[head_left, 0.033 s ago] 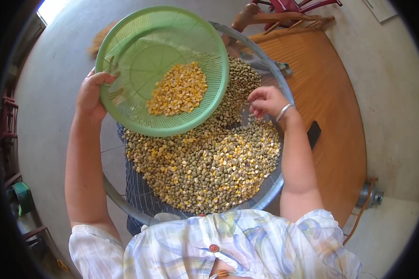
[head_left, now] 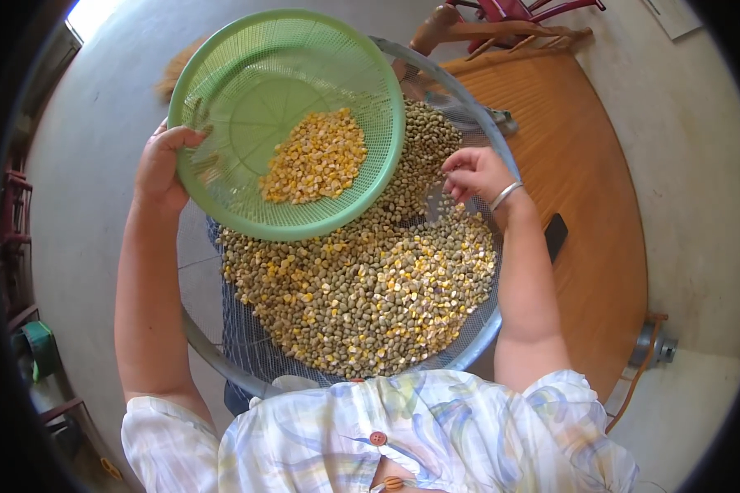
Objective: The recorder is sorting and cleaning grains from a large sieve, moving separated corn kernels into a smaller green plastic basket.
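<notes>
My left hand (head_left: 160,168) grips the left rim of a round green plastic sieve basket (head_left: 230,90), thumb over the edge. The basket tilts above a wide mesh tray (head_left: 201,271), with a heap of yellow kernels (head_left: 316,160) in its lower right part. Greenish-brown beans mixed with yellow and pale kernels (head_left: 370,296) lie spread over the tray. Past the basket's right side, my right hand (head_left: 477,177) is closed in a pinch just above the beans, a silver bangle on its wrist. What its fingertips hold, if anything, is too small to make out.
A brown wooden table (head_left: 584,181) stands to the right, partly under the tray's rim, with a dark phone (head_left: 556,237) on it. A wooden chair-like piece (head_left: 501,37) sits at the back. A metal canister (head_left: 654,345) is on the floor at right.
My right hand has shifted very slightly to the right and its fingers have moved a little. The basket and my left hand are almost unchanged.
</notes>
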`<state>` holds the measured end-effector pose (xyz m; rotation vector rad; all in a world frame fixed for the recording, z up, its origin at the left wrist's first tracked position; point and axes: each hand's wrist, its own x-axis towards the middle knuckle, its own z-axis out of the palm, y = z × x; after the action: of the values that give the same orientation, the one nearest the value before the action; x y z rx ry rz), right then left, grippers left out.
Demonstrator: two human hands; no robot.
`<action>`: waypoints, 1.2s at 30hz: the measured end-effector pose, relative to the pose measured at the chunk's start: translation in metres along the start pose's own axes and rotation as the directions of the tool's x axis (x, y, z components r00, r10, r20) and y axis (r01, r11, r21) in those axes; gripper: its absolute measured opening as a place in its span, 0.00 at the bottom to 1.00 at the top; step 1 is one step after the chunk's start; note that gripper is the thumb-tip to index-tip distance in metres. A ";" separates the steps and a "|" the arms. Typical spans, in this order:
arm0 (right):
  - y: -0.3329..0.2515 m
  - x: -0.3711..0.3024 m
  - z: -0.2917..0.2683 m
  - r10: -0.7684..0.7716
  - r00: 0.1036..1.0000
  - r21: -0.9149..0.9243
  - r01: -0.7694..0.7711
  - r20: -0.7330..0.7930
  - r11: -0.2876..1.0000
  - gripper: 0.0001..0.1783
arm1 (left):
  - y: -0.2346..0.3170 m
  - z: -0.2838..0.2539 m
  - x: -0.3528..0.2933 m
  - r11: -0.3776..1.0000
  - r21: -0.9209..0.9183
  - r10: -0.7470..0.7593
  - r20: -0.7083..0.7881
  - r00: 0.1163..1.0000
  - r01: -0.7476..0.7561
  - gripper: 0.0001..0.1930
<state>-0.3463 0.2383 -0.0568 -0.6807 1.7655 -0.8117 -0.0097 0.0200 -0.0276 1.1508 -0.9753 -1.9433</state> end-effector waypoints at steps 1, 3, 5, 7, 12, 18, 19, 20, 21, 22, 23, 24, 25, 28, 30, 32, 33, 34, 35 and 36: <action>0.005 0.001 -0.005 0.003 1.000 0.001 -0.003 -0.008 1.000 0.04 | 0.001 0.003 -0.002 1.000 0.000 -0.003 0.008 1.000 0.003 0.23; 0.024 0.013 -0.024 0.009 0.998 -0.245 -0.025 -0.068 0.969 0.05 | 0.005 0.015 -0.008 0.999 0.033 0.013 -0.065 0.998 -0.011 0.23; 0.024 0.016 -0.024 0.039 0.997 -0.533 -0.071 -0.071 0.843 0.03 | 0.007 0.015 -0.010 1.000 0.003 0.003 -0.029 1.000 -0.003 0.23; 0.021 0.013 -0.019 0.192 0.976 -0.617 -0.214 -0.103 0.757 0.03 | 0.006 0.013 -0.009 1.000 -0.026 -0.008 0.007 1.000 0.009 0.23; 0.022 0.020 -0.012 0.151 0.974 -0.814 -0.226 -0.171 0.535 0.06 | 0.004 0.014 -0.008 1.000 0.007 0.012 -0.021 1.000 -0.012 0.23; 0.025 0.023 -0.008 0.130 0.981 -0.881 -0.190 -0.147 0.433 0.07 | 0.003 0.007 -0.003 1.000 0.014 -0.002 -0.007 1.000 0.002 0.23; 0.024 0.024 -0.006 0.185 0.975 -0.896 -0.191 -0.125 0.401 0.08 | 0.003 0.006 -0.002 1.000 0.012 -0.001 -0.007 1.000 0.001 0.23; 0.022 0.024 -0.005 0.240 0.965 -0.910 -0.191 -0.106 0.369 0.08 | 0.002 0.004 -0.001 1.000 0.000 0.004 0.010 1.000 -0.004 0.23; 0.020 0.021 -0.006 0.239 0.965 -0.910 -0.191 -0.106 0.368 0.08 | 0.002 0.003 0.000 1.000 -0.013 0.009 0.028 1.000 -0.009 0.23; 0.020 0.018 -0.007 0.199 0.975 -0.876 -0.177 -0.095 0.448 0.07 | 0.002 0.004 -0.001 1.000 -0.014 0.010 0.024 1.000 -0.010 0.23; 0.019 0.016 -0.010 0.159 0.983 -0.836 -0.159 -0.087 0.525 0.06 | 0.003 0.006 -0.003 1.000 -0.006 0.009 0.013 1.000 -0.009 0.23; 0.018 0.016 -0.013 0.158 0.984 -0.838 -0.156 -0.084 0.524 0.06 | 0.003 0.007 -0.004 1.000 0.002 0.007 0.002 1.000 -0.007 0.23; 0.018 0.014 -0.018 0.158 0.984 -0.748 -0.168 -0.086 0.642 0.04 | 0.003 0.006 -0.004 1.000 0.002 0.007 0.001 1.000 -0.007 0.23; 0.015 0.008 -0.016 0.102 0.994 -0.415 -0.113 -0.048 0.903 0.02 | 0.003 0.006 -0.004 0.999 0.028 0.021 -0.006 1.000 -0.021 0.23; 0.009 0.004 -0.015 -0.053 0.998 -0.082 0.055 0.023 0.995 0.05 | 0.003 0.006 -0.002 1.000 -0.020 0.010 0.002 1.000 -0.010 0.23; -0.019 -0.010 0.012 -0.156 0.988 0.166 0.152 0.010 0.974 0.04 | 0.002 0.007 -0.004 1.000 -0.007 0.010 -0.018 1.000 -0.010 0.23; -0.031 -0.015 0.025 -0.247 0.968 0.397 0.240 -0.033 0.886 0.04 | 0.001 0.006 -0.004 1.000 0.002 0.008 -0.033 0.999 -0.008 0.24; -0.036 -0.017 0.026 -0.279 0.958 0.386 0.280 -0.059 0.879 0.06 | 0.002 0.007 -0.006 1.000 0.004 0.008 -0.027 1.000 -0.008 0.24; -0.032 -0.013 0.020 -0.279 0.958 0.387 0.282 -0.064 0.878 0.06 | 0.003 0.008 -0.007 1.000 0.010 0.008 -0.017 1.000 -0.008 0.24; -0.022 -0.005 0.008 -0.247 0.969 0.206 0.240 0.008 0.949 0.08 | 0.004 0.009 -0.008 1.000 0.016 0.008 -0.007 1.000 -0.008 0.24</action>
<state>-0.3356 0.2272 -0.0389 -0.7785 1.5589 -1.1262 -0.0138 0.0266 -0.0177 1.1598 -0.9920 -1.9273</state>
